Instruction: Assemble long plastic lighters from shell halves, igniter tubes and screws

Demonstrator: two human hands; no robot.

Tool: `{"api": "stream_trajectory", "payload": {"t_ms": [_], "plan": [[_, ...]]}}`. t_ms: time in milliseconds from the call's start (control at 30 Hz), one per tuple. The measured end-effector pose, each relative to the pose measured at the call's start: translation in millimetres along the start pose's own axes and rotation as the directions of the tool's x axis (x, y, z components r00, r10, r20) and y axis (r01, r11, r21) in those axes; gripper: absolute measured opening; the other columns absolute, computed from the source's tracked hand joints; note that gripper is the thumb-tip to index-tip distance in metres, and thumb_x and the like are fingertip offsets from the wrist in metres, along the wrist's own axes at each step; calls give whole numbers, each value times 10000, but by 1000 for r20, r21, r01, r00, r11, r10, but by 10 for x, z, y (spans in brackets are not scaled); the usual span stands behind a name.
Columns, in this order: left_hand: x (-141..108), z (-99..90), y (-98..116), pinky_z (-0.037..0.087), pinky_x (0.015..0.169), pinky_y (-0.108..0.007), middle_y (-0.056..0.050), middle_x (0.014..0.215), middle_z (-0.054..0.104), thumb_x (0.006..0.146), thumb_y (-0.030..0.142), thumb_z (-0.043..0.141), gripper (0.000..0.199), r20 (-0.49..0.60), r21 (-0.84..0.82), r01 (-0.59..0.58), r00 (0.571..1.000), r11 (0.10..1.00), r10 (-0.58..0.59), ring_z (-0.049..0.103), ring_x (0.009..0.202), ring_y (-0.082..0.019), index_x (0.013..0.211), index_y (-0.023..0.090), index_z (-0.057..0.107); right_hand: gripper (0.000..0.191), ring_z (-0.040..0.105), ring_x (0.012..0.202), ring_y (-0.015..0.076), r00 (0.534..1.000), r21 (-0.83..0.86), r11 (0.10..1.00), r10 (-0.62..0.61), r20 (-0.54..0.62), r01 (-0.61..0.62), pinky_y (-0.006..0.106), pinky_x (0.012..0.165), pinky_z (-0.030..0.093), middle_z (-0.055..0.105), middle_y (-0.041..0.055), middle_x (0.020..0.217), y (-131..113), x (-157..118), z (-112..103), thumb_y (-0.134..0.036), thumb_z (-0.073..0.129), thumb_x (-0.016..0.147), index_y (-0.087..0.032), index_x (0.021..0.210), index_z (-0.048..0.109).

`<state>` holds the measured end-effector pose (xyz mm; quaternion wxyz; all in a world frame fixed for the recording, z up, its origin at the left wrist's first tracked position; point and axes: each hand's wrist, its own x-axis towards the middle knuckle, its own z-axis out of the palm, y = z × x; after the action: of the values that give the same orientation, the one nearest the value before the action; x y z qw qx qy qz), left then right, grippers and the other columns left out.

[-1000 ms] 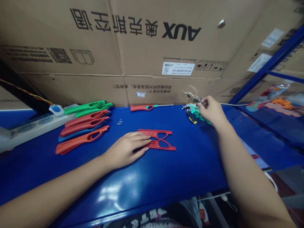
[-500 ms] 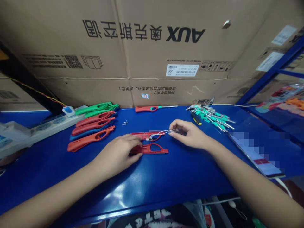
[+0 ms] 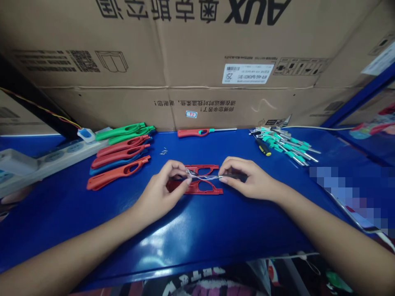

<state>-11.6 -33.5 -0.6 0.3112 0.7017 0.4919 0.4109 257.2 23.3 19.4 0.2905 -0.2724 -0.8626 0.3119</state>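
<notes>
My left hand [image 3: 168,181] is closed in a pinch at the left end of some thin white wires [image 3: 205,178], over two red lighter shell halves. A small part by its fingertips is mostly covered. At the wires' right end, my right hand [image 3: 245,176] is closed too, with a slim dark-handled tool [image 3: 236,176] inside its fingers; the tool's exact kind is not clear. Beneath lie the upper red shell half [image 3: 212,167] and the lower red shell half [image 3: 212,191], side by side on the blue table, each with a trigger opening. The left fingers hide their left ends.
Several green, red, blue and orange lighter shells [image 3: 119,176] lie left, beside a power strip [image 3: 63,154]. Small screws [image 3: 163,151] are nearby. A red lighter [image 3: 191,133] lies at the back. Right are metal rods with teal parts [image 3: 285,144], a yellow-black screwdriver [image 3: 263,146] and a phone [image 3: 348,209].
My left hand has lifted off the red shell halves and now pinches the wires. The wires have risen out of the upper half and stretch between both hands. The view has shifted slightly.
</notes>
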Motion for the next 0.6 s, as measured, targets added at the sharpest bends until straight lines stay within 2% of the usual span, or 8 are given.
{"api": "stream_trajectory", "payload": {"t_ms": [100, 167, 267, 433, 533, 600], "plan": [[6, 5, 27, 578, 805, -279, -41, 999, 747, 947, 329, 623, 312, -28, -172, 64, 997, 983, -70, 729, 926, -176, 1214, 211, 513, 82, 546, 727, 105, 1000, 1, 1000, 3, 23, -3, 220, 610, 437, 618, 27, 906, -16, -9, 2, -270, 634, 954, -190, 952, 650], [18, -5, 52, 591, 820, -273, -52, 993, 758, 937, 343, 642, 378, -24, -211, 74, 996, 975, -81, 735, 933, -177, 1268, 189, 548, 87, 545, 721, 106, 999, 2, 1000, 4, 49, -4, 220, 606, 438, 613, 25, 895, -27, -16, -3, -277, 639, 951, -191, 953, 650], [34, -19, 81, 610, 861, -295, -71, 1008, 777, 923, 386, 669, 392, -23, -219, 92, 995, 971, -99, 746, 936, -189, 1245, 164, 638, 97, 546, 709, 107, 997, -5, 1000, 0, 78, 0, 221, 599, 442, 616, 28, 888, -35, -24, -16, -286, 645, 946, -189, 954, 655], [37, -10, 86, 631, 834, -304, -74, 1017, 791, 859, 401, 752, 300, -43, -246, 96, 993, 965, -110, 755, 879, -199, 1035, 159, 748, 86, 552, 714, 108, 996, -39, 999, -2, 90, 6, 218, 608, 446, 619, 35, 901, -21, -29, -23, -274, 651, 939, -188, 945, 657], [32, -13, 60, 626, 780, -277, -61, 975, 797, 857, 371, 756, 281, -39, -224, 72, 996, 972, -83, 751, 835, -185, 1052, 168, 763, 86, 546, 707, 105, 995, -60, 998, 11, 98, -5, 216, 612, 439, 617, 31, 888, -17, -28, -26, -269, 651, 936, -184, 939, 656], [36, -38, 39, 612, 733, -270, -64, 978, 797, 875, 357, 737, 269, -24, -133, 41, 999, 990, -45, 744, 818, -185, 1070, 174, 769, 88, 544, 697, 105, 993, -66, 998, 24, 115, -17, 218, 608, 436, 621, 30, 873, -24, -23, -36, -268, 647, 937, -180, 934, 659]]}}
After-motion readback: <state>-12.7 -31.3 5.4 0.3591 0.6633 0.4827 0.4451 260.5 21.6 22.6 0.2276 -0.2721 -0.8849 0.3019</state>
